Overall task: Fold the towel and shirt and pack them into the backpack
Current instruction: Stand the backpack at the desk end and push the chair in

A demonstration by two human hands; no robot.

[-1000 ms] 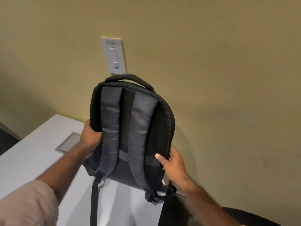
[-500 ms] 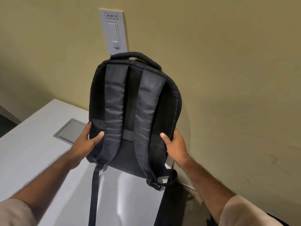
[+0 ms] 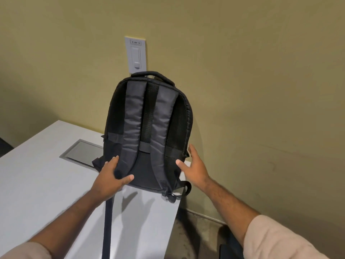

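Item: black nylon backpack with two padded grey-black shoulder straps, standing upright at the far right corner of the white table. Strap side turned near, towards the wearer of the camera; top carry handle uppermost, close to the olive-yellow wall, just below the grey wall switch plate. Long axis near vertical, tilted slightly left at the base. Base resting on the tabletop beside the right edge; one loose black webbing strap trailing near along the table.

Left hand: on the lower left corner of the bag, fingers spread and lightly curved over the strap base, thumb lying across the lower back panel; touching rather than gripping.

Right hand: fingers straight and spread, at the lower right side of the bag, holding nothing; contact uncertain.

Both hands level with the bag's base, one either side, roughly equally near.

Zip opening: not visible, presumably on the far side. Towel and shirt: not in view.

Recessed grey hatch in the tabletop, left of the bag.
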